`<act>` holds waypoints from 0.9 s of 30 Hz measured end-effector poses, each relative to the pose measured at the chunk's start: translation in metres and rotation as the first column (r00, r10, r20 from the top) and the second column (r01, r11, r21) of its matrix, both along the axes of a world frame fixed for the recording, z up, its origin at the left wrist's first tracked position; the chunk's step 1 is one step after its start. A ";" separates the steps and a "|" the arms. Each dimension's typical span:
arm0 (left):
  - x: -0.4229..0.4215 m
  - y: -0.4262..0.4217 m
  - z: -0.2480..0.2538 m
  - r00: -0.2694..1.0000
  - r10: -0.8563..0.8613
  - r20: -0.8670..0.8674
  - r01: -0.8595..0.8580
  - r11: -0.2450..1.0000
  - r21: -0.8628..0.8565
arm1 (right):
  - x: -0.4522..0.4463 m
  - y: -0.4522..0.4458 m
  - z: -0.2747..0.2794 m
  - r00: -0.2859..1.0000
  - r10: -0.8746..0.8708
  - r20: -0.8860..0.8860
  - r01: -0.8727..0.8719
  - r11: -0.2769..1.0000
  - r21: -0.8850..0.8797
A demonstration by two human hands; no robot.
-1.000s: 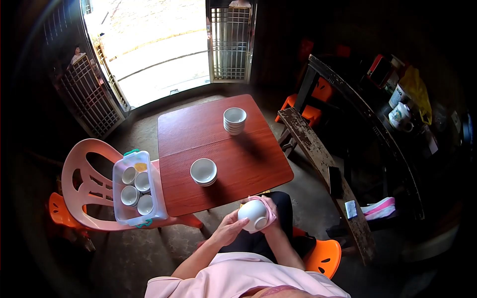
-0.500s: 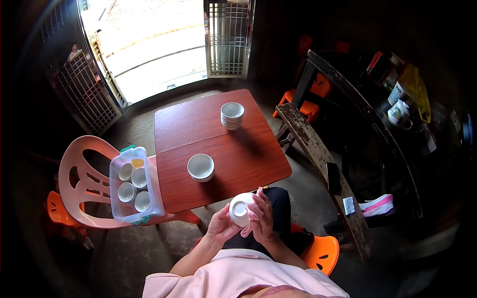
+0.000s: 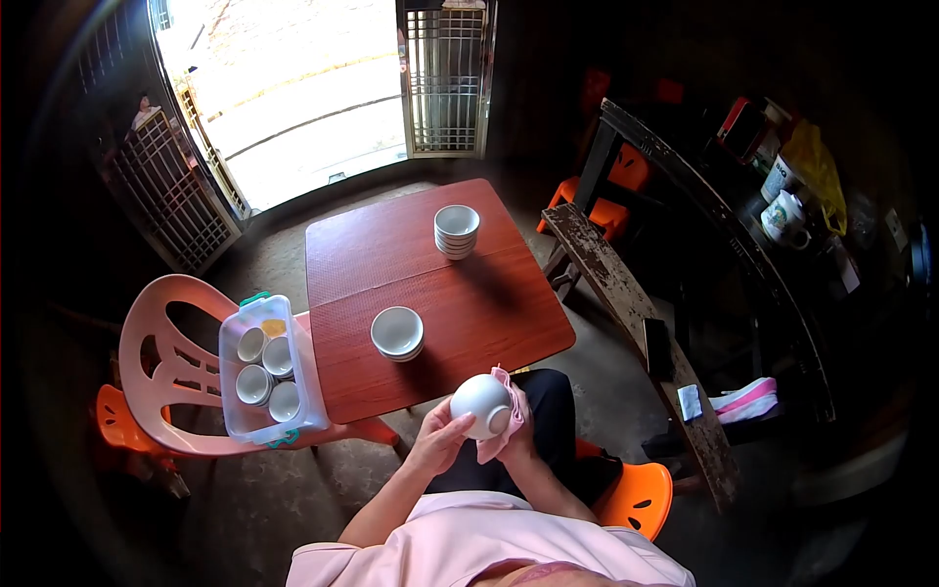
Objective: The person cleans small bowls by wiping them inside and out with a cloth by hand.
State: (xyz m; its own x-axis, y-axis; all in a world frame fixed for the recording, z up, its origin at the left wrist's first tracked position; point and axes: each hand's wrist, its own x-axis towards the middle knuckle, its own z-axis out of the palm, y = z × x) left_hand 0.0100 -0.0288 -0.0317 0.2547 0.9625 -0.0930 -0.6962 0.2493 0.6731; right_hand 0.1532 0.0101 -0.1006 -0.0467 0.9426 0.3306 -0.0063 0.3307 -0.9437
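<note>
Hands (image 3: 440, 440) have turned a bowl (image 3: 479, 402) near the table (image 3: 377, 249) bearing bowl stacks (image 3: 397, 334).

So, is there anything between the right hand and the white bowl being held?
Yes: the pink cloth sits between the right hand and the white bowl. Nothing visible separates the left hand from it.

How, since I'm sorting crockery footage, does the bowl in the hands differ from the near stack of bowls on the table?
The held bowl is tipped, foot ring showing; the near stack stands upright, mouth up. The held bowl looks single, while the near stack has several nested bowls. The held bowl is in the left hand, the right hand holding a pink cloth to it; the near stack rests on the table. Both look white.
</note>
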 end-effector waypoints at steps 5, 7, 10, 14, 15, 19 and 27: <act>-0.002 -0.004 -0.014 0.765 -0.065 -0.641 0.211 0.965 0.153 | 0.019 0.021 0.107 0.841 0.151 0.519 -0.348 0.886 0.306; 0.005 -0.009 -0.013 0.802 -0.039 -0.596 0.206 0.955 0.215 | 0.012 0.019 0.110 0.638 0.028 0.770 -0.383 0.879 0.286; 0.002 -0.008 0.005 0.941 -0.063 -0.334 0.131 0.974 0.185 | 0.024 0.024 0.095 0.923 0.329 0.201 -0.307 0.943 -0.130; 0.008 -0.008 0.010 0.972 -0.032 -0.231 0.077 0.979 0.189 | 0.023 0.027 -0.015 0.906 -0.080 0.415 -0.096 0.917 0.387; 0.007 -0.009 0.006 0.959 -0.049 -0.279 0.105 0.976 0.190 | 0.021 0.023 -0.019 0.897 -0.167 0.409 -0.041 0.890 0.454; 0.005 -0.010 0.007 0.824 -0.070 -0.562 0.249 0.936 0.249 | 0.035 0.030 0.063 0.928 0.261 0.266 -0.315 0.931 0.183; 0.010 -0.007 0.002 0.977 -0.041 -0.208 0.087 0.971 0.222 | 0.024 0.022 0.001 0.947 -0.145 0.288 0.017 0.915 0.404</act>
